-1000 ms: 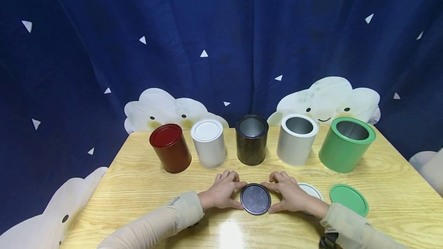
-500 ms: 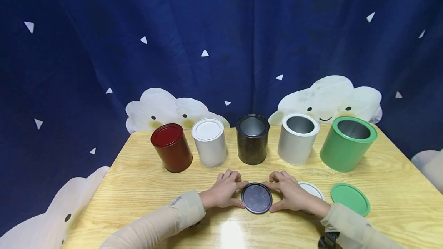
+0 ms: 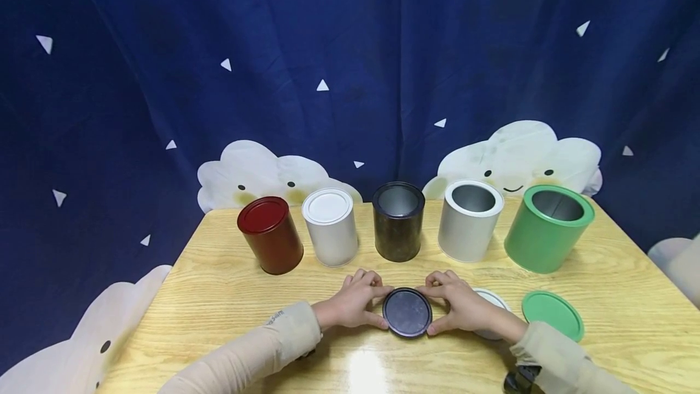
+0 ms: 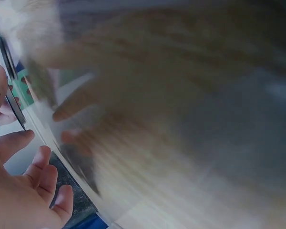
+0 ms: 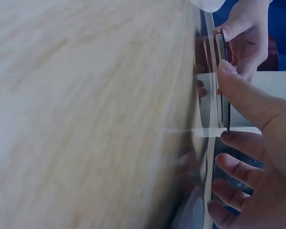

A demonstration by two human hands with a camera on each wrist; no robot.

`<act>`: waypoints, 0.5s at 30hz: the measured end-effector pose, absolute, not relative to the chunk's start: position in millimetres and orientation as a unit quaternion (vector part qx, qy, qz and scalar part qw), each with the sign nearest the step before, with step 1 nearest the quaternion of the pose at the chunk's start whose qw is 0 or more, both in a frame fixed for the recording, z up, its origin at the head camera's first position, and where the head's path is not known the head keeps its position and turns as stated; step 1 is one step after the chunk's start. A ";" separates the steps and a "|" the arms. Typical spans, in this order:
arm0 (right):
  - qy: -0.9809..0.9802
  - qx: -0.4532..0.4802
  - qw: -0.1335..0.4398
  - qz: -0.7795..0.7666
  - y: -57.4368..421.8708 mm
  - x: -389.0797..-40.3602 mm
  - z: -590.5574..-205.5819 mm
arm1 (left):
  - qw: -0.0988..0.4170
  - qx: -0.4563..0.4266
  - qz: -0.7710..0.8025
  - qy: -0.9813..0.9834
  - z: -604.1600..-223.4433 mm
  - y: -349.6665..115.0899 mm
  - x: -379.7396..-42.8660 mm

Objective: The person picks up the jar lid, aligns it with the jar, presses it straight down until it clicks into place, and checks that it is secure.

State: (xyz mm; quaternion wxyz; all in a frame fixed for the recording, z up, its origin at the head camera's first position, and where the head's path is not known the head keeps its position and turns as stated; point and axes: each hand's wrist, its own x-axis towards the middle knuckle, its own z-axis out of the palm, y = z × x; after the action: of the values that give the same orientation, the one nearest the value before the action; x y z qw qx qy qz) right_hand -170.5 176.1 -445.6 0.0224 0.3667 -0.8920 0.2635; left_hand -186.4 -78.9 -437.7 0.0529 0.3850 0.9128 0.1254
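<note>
A round black lid (image 3: pixel 407 312) is held level between both hands, just over the table's front half. My left hand (image 3: pixel 354 301) pinches its left edge with thumb and index finger. On the opposite edge my right hand (image 3: pixel 458 304) pinches it the same way. Edge-on, the lid appears as a thin dark strip in both wrist views, a little above the tabletop. Behind it stands a black can (image 3: pixel 398 233) with its top uncovered. A white lid (image 3: pixel 494 300) lies partly hidden behind my right wrist, and a green lid (image 3: pixel 553 315) lies farther right.
Along the back of the wooden table (image 3: pixel 229 303), a dark red can (image 3: pixel 273 239) and a white can (image 3: pixel 333 236) have lids on. Right of the black can, another white can (image 3: pixel 467 233) and a green can (image 3: pixel 541 239) are uncovered. A blue curtain (image 3: pixel 350 47) hangs behind.
The black lid shifts slightly right and looks a bit larger, raised a little by both hands. The grips stay the same, and the cans and other lids keep their places.
</note>
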 end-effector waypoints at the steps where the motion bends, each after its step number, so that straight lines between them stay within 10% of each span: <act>1: -0.891 0.368 0.023 0.266 176.5 -170.9 -445.4 | 0.053 0.386 0.132 0.911 -437.2 -79.2 -186.9; 15: -0.887 0.362 0.009 0.287 179.9 -169.9 -434.8 | 0.048 0.407 0.184 0.893 -429.4 -84.7 -191.4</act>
State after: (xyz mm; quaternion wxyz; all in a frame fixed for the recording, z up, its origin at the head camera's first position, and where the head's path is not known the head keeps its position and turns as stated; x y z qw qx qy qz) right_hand -169.9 179.9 -434.8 0.0093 0.3620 -0.8870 0.2866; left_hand -191.4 -84.7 -429.4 0.0476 0.4073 0.8933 0.1841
